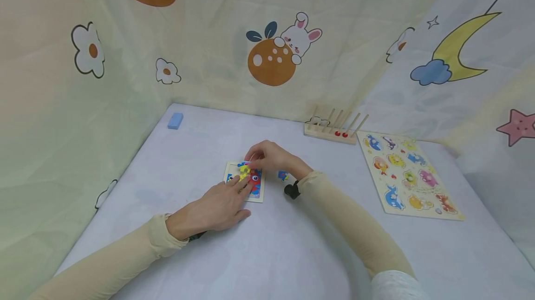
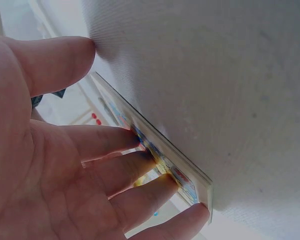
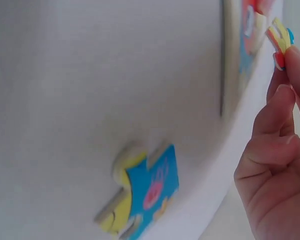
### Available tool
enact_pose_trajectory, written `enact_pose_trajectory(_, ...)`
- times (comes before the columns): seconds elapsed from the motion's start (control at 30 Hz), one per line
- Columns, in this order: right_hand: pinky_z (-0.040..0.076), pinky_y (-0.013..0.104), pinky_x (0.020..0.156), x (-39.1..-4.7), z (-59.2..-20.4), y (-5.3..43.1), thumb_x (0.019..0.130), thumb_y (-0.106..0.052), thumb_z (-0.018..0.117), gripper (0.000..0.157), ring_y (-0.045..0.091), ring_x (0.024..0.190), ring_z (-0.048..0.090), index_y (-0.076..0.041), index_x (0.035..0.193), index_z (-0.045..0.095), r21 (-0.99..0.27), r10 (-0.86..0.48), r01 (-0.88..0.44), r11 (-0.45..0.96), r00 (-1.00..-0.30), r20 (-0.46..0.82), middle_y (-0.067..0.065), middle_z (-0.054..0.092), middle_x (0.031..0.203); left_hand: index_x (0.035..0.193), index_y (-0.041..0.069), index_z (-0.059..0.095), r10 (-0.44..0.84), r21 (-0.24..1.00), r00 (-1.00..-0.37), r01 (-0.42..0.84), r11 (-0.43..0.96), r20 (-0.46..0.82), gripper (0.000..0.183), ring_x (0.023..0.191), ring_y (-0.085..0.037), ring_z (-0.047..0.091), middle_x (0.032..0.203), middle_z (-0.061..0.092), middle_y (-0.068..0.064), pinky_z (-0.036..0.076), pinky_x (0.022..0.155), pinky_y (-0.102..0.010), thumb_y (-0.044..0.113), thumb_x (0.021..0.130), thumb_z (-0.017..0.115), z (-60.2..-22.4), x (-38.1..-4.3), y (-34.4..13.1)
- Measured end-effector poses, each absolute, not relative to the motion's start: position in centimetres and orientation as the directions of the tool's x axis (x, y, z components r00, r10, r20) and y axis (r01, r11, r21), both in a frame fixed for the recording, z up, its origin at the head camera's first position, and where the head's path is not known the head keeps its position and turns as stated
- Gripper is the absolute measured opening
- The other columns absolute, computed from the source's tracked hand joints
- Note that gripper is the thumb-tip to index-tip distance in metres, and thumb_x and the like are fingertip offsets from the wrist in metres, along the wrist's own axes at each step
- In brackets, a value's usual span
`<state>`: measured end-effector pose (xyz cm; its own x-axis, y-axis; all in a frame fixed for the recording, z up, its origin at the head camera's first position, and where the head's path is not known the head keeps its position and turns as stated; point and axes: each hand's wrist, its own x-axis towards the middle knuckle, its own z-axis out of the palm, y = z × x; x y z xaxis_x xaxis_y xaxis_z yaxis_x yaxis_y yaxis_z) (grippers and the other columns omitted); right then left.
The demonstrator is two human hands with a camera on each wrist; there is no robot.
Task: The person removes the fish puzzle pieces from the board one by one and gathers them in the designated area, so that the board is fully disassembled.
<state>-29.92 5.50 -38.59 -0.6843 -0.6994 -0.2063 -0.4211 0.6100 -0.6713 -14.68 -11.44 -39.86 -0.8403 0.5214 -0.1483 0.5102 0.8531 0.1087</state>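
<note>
A small jigsaw tray [image 1: 259,199] with a pale wooden rim lies on the white table, its colourful pieces partly covered by both hands. My left hand [image 1: 221,205] reaches over it from the near left. In the left wrist view, its extended fingers [image 2: 135,172] touch the tray's face and rim, while the thumb rests on the table. My right hand [image 1: 271,156] is over the tray's far right corner. Between thumb and fingertips it pinches a yellow, red and blue puzzle piece [image 3: 281,42], tilted up. A loose blue and yellow puzzle piece [image 3: 152,187] lies on the table beneath the right wrist.
To the right lies a large wooden animal puzzle board [image 1: 399,188]. A wooden peg stand [image 1: 326,133] with two red beads stands at the back edge. Far left is a light blue block [image 1: 175,120]. Printed curtains hang around the table.
</note>
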Motion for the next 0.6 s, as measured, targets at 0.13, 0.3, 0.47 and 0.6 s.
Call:
enact_pose_trajectory(0.13, 0.050, 0.023, 0.077, -30.2, -38.2, 7.0, 0.096, -0.018, 0.073, 0.015, 0.017, 0.086, 0.059, -0.014, 0.110, 0.075, -0.704, -0.666, -0.366, 0.608, -0.717, -0.203, 0.003, 0.069, 0.095, 0.153, 0.000, 0.044, 0.516, 0.130, -0.842, 0.501, 0.856, -0.156, 0.072, 0.150, -0.039, 0.042, 0.163, 0.041, -0.016, 0.046, 0.112, -0.054, 0.046, 0.100, 0.061, -39.9, -14.7, -11.3)
enact_pose_trajectory(0.3, 0.051, 0.026, 0.078, -30.3, -37.5, 10.7, 0.096, -0.017, 0.072, 0.018, 0.020, 0.089, 0.061, -0.013, 0.114, 0.074, -0.726, -0.606, -0.278, 0.629, -0.760, -0.235, 0.006, 0.072, 0.100, 0.154, 0.000, 0.042, 0.510, 0.133, -0.843, 0.493, 0.860, -0.173, 0.072, 0.151, -0.039, 0.040, 0.164, 0.039, -0.016, 0.045, 0.113, -0.054, 0.046, 0.101, 0.060, -39.9, -14.6, -11.1)
enact_pose_trajectory(0.47, 0.050, 0.028, 0.082, -30.1, -37.1, 15.3, 0.097, -0.016, 0.072, 0.019, 0.024, 0.093, 0.062, -0.011, 0.115, 0.073, -0.714, -0.539, -0.199, 0.671, -0.793, -0.285, 0.007, 0.073, 0.100, 0.154, -0.001, 0.042, 0.510, 0.129, -0.842, 0.494, 0.860, -0.175, 0.071, 0.150, -0.039, 0.040, 0.164, 0.039, -0.017, 0.044, 0.114, -0.055, 0.043, 0.101, 0.059, -39.8, -14.5, -11.2)
enact_pose_trajectory(0.6, 0.047, 0.028, 0.080, -29.7, -37.5, 18.3, 0.096, -0.015, 0.072, 0.021, 0.021, 0.089, 0.059, -0.007, 0.115, 0.073, -0.697, -0.502, -0.164, 0.699, -0.805, -0.315, 0.009, 0.073, 0.096, 0.153, -0.001, 0.042, 0.508, 0.124, -0.843, 0.493, 0.861, -0.179, 0.070, 0.151, -0.040, 0.040, 0.164, 0.039, -0.017, 0.043, 0.114, -0.055, 0.042, 0.101, 0.060, -39.7, -14.5, -11.4)
